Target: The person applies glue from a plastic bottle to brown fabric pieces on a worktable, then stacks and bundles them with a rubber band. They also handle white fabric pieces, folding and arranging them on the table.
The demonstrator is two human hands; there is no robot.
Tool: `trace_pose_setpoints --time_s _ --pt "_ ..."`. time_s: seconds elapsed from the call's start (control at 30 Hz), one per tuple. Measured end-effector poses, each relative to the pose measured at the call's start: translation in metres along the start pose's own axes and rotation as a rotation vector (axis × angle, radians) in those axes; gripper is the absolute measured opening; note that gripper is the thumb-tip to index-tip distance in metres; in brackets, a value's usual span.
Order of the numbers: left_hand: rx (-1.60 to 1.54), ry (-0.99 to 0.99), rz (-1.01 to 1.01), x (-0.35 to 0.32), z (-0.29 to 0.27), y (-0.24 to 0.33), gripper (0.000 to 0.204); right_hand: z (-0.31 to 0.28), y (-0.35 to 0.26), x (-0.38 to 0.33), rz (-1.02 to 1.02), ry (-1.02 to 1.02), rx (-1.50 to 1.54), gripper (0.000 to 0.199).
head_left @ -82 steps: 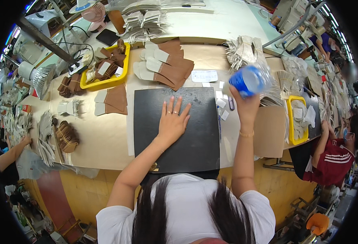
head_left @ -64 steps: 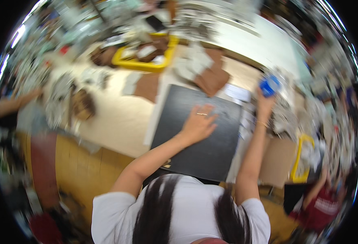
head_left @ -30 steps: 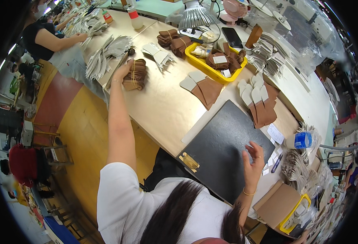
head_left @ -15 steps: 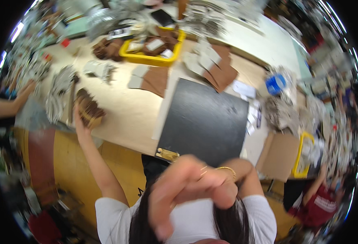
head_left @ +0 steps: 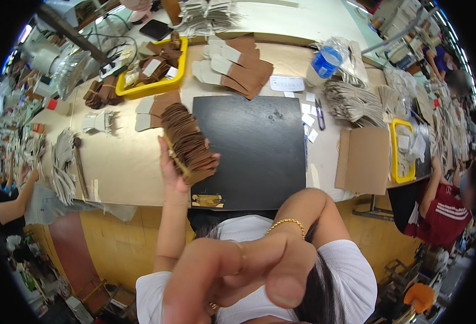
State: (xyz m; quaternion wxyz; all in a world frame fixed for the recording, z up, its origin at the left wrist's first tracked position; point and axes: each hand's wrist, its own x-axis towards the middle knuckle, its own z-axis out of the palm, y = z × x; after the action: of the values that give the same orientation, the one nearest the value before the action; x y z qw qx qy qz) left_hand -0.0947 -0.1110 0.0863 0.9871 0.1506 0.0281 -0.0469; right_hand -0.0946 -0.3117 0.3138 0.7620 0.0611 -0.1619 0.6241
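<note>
My left hand [head_left: 172, 170] grips a thick bundle of brown leather-like pieces [head_left: 186, 139] with a pale band along its near side. It holds the bundle over the left edge of a black board [head_left: 251, 151] on the table. My right hand [head_left: 232, 270] is raised very close to the camera, large and partly blurred. Its fingers are bent but apart from the thumb, with nothing visible between them, and the fingertips run out of view at the bottom. Fanned brown and pale grey pieces [head_left: 154, 110] lie just beyond the bundle.
A yellow basket [head_left: 154, 86] of brown pieces stands at the back left. More brown and grey pieces [head_left: 243, 67] are fanned behind the board. At right are a blue-labelled bottle [head_left: 324, 66], a grey bundle [head_left: 354, 102] and a cardboard box [head_left: 363, 159]. Other people work at both sides.
My left hand has carried the brown bundle from the table's left part rightward to the black board. The view has turned, and my right hand stays raised near the camera.
</note>
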Motion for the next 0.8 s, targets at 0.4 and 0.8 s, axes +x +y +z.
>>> trace_pose_setpoints --time_s 0.4,0.8 --pt "0.097 0.296 -0.018 0.035 0.043 -0.076 0.051 -0.008 0.017 -0.01 -0.132 -0.124 0.267 0.062" --pt "0.872 0.43 0.472 0.037 0.042 -0.091 0.083 -0.156 -0.066 -0.076 -0.45 0.947 -2.083 0.015"
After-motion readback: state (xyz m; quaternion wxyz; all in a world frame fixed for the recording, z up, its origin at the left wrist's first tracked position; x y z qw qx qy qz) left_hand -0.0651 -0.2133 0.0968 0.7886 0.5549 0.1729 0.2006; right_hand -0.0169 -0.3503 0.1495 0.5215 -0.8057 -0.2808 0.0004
